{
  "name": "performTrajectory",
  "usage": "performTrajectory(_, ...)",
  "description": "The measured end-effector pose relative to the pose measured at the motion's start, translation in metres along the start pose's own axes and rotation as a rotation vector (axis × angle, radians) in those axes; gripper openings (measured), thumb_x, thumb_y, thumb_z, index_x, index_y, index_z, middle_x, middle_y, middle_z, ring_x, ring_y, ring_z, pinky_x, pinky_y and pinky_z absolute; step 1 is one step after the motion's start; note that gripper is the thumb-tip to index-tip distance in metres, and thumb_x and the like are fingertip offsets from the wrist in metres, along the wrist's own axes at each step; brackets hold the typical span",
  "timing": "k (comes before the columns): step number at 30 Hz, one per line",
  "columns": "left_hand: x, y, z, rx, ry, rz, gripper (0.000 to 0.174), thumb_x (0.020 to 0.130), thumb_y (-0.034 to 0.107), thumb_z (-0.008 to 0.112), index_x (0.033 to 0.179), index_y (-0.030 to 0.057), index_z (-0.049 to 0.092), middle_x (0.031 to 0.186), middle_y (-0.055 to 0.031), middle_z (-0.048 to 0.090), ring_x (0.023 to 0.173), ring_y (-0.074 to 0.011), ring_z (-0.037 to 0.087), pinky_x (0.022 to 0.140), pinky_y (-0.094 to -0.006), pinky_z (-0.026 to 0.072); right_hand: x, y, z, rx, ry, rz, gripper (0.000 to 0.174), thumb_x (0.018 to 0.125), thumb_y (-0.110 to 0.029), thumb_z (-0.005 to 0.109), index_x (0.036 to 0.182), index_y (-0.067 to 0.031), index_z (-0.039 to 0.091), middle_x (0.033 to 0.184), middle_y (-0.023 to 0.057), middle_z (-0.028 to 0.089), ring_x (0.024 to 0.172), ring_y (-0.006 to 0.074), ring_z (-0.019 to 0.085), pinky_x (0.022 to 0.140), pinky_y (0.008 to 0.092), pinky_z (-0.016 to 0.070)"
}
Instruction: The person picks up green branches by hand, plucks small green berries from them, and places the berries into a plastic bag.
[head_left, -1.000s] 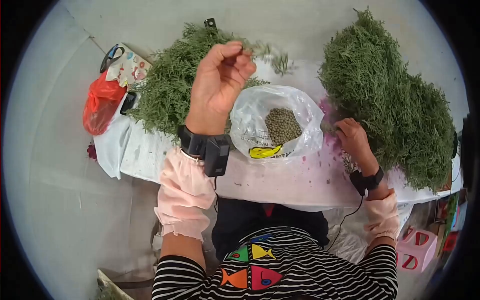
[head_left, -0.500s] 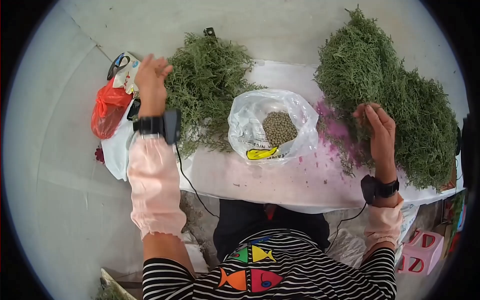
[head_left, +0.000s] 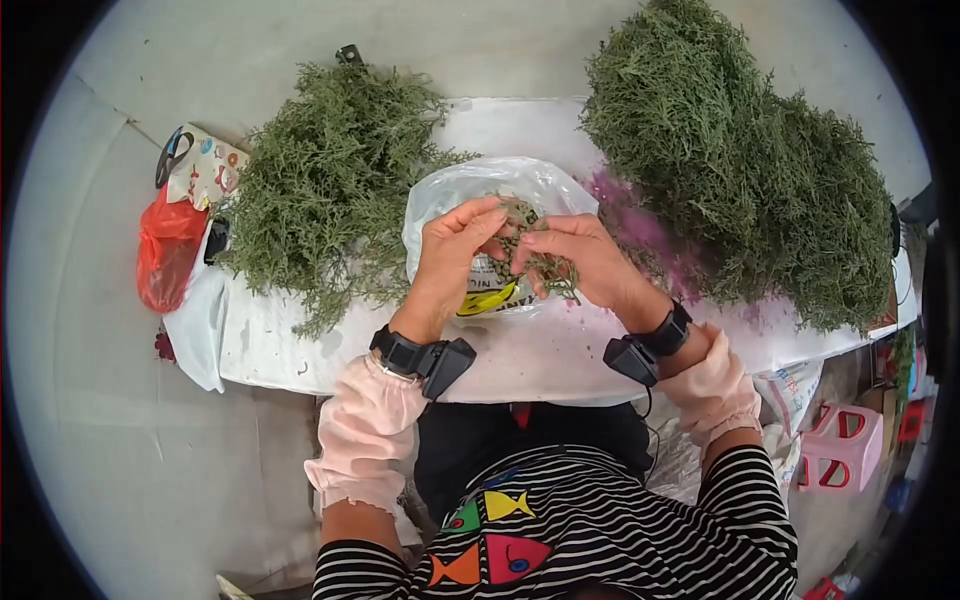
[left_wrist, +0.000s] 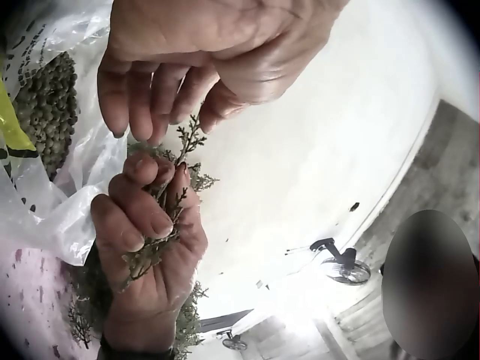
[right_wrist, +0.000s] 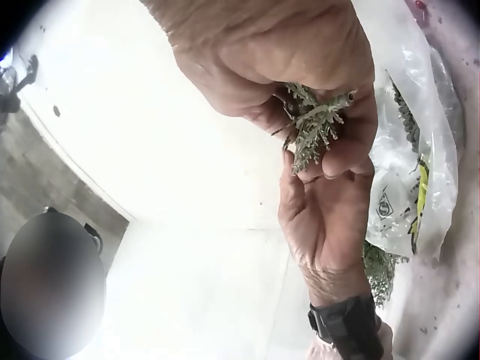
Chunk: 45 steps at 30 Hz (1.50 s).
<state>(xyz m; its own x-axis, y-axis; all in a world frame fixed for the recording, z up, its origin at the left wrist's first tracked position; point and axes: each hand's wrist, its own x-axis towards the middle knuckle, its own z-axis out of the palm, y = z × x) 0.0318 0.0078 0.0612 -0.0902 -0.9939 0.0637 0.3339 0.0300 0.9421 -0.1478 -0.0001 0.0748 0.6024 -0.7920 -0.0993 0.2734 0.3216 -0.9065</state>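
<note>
Both hands meet over the clear plastic bag (head_left: 430, 190) on the white-covered table. The right hand (head_left: 592, 262) pinches a small evergreen sprig (right_wrist: 319, 129), its fingers curled round the stem. Facing it, the left hand (head_left: 448, 248) has fingers loosely extended, with thumb and fingertips right at the tip of the sprig. A gap shows between its thumb and index finger in the left wrist view. Inside the bag lies a heap of small round greenish-brown seeds (left_wrist: 46, 112), partly covered by the hands in the head view.
A leafy heap of evergreen branches (head_left: 320, 190) lies left of the bag, a larger heap (head_left: 730, 170) to the right. Pink stains (head_left: 640, 220) mark the cover. A red plastic bag (head_left: 170, 245) hangs at the left edge; a pink stool (head_left: 842, 450) stands lower right.
The left hand swung out to the left heap, then came back to the bag. The right hand moved from the right heap to over the bag, bringing the sprig.
</note>
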Motion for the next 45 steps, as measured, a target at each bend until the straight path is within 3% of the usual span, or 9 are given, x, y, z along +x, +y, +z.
performTrajectory(11,0.001,0.006,-0.005,-0.003,0.021,-0.060,0.014,0.082,0.009,0.062,0.093,-0.0002,0.064,0.079,-0.0065,0.066,0.066,-0.0109,0.059,0.057,-0.0232,0.0474,0.008,0.001,-0.012,-0.427,-0.121,-0.062,0.027,0.087,-0.023,0.057,0.091,0.0027,0.061,0.078,0.0088,0.062,0.063,0.0115,0.057,0.057,0.0227,0.0475)
performTrajectory(14,-0.002,0.004,-0.002,0.009,0.025,-0.090,0.011,0.083,0.008,0.061,0.091,0.0005,0.064,0.078,-0.0065,0.065,0.066,-0.0117,0.059,0.057,-0.0240,0.0471,0.003,-0.016,-0.014,-0.495,0.130,-0.232,0.025,0.087,-0.022,0.058,0.093,0.0014,0.061,0.079,0.0049,0.062,0.069,0.0079,0.056,0.061,0.0207,0.0463)
performTrajectory(20,-0.007,-0.004,0.012,0.123,-0.025,-0.131,0.009,0.083,0.008,0.061,0.086,0.0008,0.065,0.075,-0.0043,0.064,0.062,-0.0091,0.058,0.055,-0.0213,0.0454,0.004,-0.002,-0.014,-0.325,0.103,-0.260,0.016,0.087,-0.014,0.058,0.095,0.0003,0.061,0.080,0.0015,0.062,0.071,0.0062,0.055,0.062,0.0202,0.0453)
performTrajectory(28,0.005,-0.015,0.006,0.483,-0.035,-0.125,0.010,0.079,0.008,0.064,0.086,0.0001,0.065,0.071,-0.0023,0.061,0.061,-0.0078,0.054,0.056,-0.0208,0.0435,0.006,0.015,-0.036,-0.347,0.190,-0.250,0.011,0.086,-0.009,0.059,0.091,0.0004,0.061,0.079,0.0001,0.061,0.069,0.0050,0.054,0.060,0.0202,0.0445)
performTrajectory(31,0.013,-0.033,-0.010,1.013,-0.066,0.153,0.015,0.075,0.007,0.067,0.086,-0.0019,0.064,0.071,-0.0034,0.058,0.064,-0.0104,0.055,0.058,-0.0240,0.0444,0.010,0.018,-0.041,-0.232,0.257,-0.223,0.009,0.085,-0.009,0.059,0.088,-0.0002,0.061,0.077,-0.0009,0.060,0.067,0.0045,0.053,0.059,0.0199,0.0442)
performTrajectory(35,0.016,-0.034,-0.009,1.252,-0.224,0.252,0.020,0.072,0.007,0.068,0.089,-0.0032,0.064,0.072,-0.0057,0.056,0.067,-0.0140,0.056,0.060,-0.0267,0.0451,0.013,0.025,-0.046,-0.487,0.223,-0.321,0.007,0.085,-0.008,0.059,0.086,-0.0014,0.061,0.074,-0.0028,0.057,0.065,0.0038,0.050,0.057,0.0196,0.0441)
performTrajectory(40,0.020,-0.030,-0.009,1.202,-0.219,0.280,0.014,0.075,0.006,0.065,0.086,-0.0016,0.066,0.074,-0.0057,0.059,0.066,-0.0140,0.057,0.058,-0.0267,0.0454,0.010,0.029,-0.038,-0.491,0.235,-0.287,0.007,0.085,-0.009,0.059,0.086,-0.0019,0.060,0.074,-0.0037,0.055,0.066,0.0028,0.049,0.057,0.0193,0.0441)
performTrajectory(43,0.019,-0.019,-0.002,0.499,-0.014,-0.247,0.011,0.079,0.005,0.060,0.086,-0.0019,0.065,0.076,-0.0054,0.060,0.065,-0.0132,0.056,0.056,-0.0264,0.0454,0.011,0.033,-0.035,-0.449,0.279,-0.293,0.008,0.085,-0.009,0.059,0.087,-0.0017,0.060,0.076,-0.0035,0.056,0.067,0.0024,0.049,0.057,0.0193,0.0443)
performTrajectory(45,0.020,-0.022,-0.003,0.274,-0.028,-0.298,0.012,0.080,0.005,0.059,0.088,-0.0022,0.064,0.077,-0.0053,0.060,0.064,-0.0124,0.055,0.055,-0.0261,0.0452,0.012,0.035,-0.033,-0.446,0.327,-0.322,0.008,0.086,-0.009,0.059,0.087,-0.0017,0.060,0.076,-0.0034,0.056,0.068,0.0023,0.049,0.057,0.0191,0.0443)
